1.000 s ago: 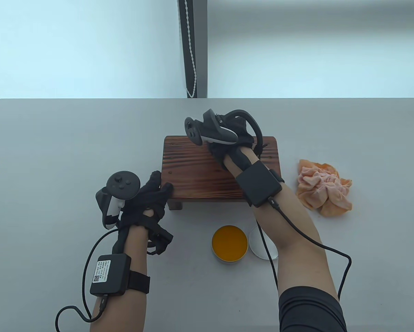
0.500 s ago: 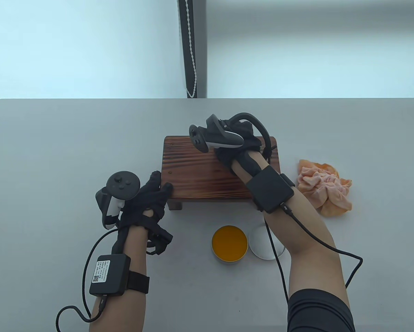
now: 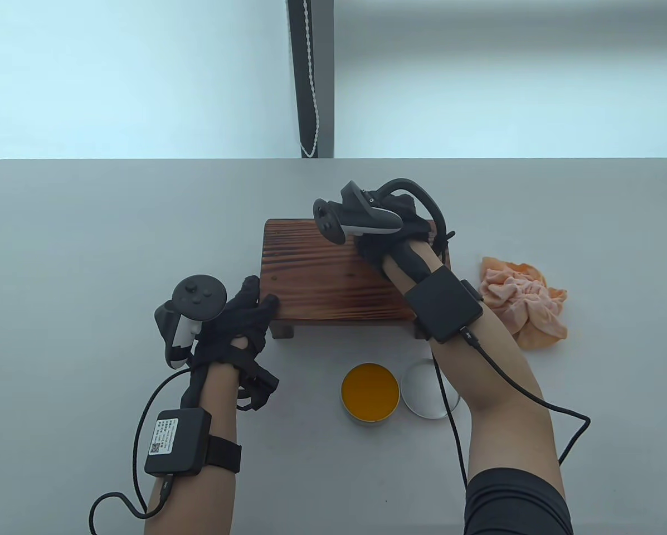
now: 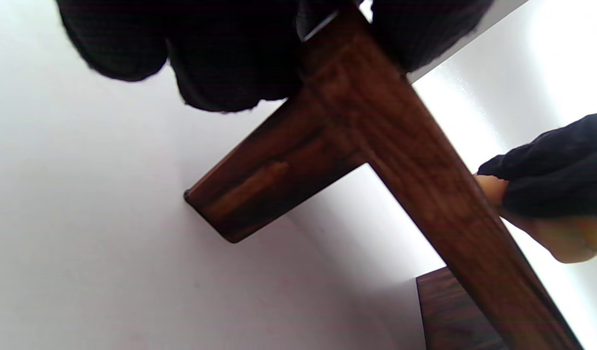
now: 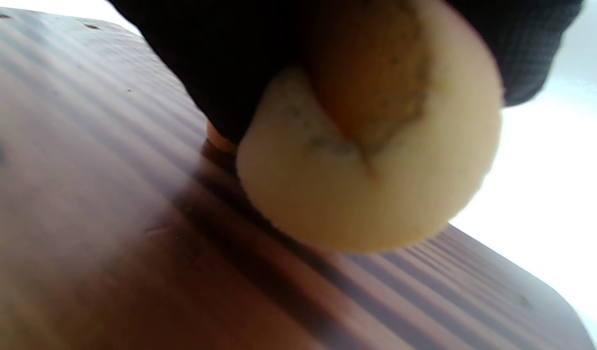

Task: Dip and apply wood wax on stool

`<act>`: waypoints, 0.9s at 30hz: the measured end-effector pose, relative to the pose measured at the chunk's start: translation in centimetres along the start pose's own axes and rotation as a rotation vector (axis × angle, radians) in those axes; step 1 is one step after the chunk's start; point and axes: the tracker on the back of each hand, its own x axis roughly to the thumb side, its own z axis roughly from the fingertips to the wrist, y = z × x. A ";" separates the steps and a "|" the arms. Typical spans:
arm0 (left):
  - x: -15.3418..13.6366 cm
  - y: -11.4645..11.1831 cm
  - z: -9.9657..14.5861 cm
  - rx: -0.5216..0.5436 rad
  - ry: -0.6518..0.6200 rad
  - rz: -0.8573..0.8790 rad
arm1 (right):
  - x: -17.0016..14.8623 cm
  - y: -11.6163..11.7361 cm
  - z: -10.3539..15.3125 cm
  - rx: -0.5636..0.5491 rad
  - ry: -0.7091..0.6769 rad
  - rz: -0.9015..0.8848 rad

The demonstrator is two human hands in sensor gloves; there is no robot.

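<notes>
A small dark wooden stool (image 3: 322, 273) stands mid-table. My left hand (image 3: 249, 312) grips its near left corner; in the left wrist view the gloved fingers (image 4: 220, 53) wrap the stool's edge (image 4: 405, 160) above a leg (image 4: 259, 180). My right hand (image 3: 389, 234) is over the stool's far right part and holds a round yellow sponge pad (image 5: 371, 165) against the top (image 5: 109, 218). The pad (image 4: 551, 228) also shows in the left wrist view. An open tin of orange wax (image 3: 370, 393) sits in front of the stool.
The tin's silver lid (image 3: 425, 393) lies right of the tin, partly under my right forearm. A crumpled peach cloth (image 3: 525, 304) lies right of the stool. Glove cables trail off the table's near edge. A beaded cord (image 3: 310, 83) hangs at the back.
My right hand has slid to the right along the stool's top with the sponge pad. The left hand has kept its hold on the corner.
</notes>
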 end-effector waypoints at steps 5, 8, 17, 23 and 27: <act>-0.1 0.0 0.0 -0.007 0.002 0.010 | -2.2 1.4 -1.2 -0.061 0.155 -0.030; -0.2 0.0 -0.1 -0.004 0.000 0.010 | -2.0 1.0 -0.3 0.009 0.100 0.017; -0.2 0.1 -0.2 -0.010 -0.006 0.003 | -3.0 1.7 -0.2 -0.079 0.150 -0.105; -0.1 0.0 -0.1 0.005 -0.019 -0.009 | -2.8 1.4 1.7 0.025 0.082 -0.015; 0.0 0.0 -0.1 -0.002 -0.011 -0.005 | -2.9 1.3 1.1 0.016 0.088 -0.110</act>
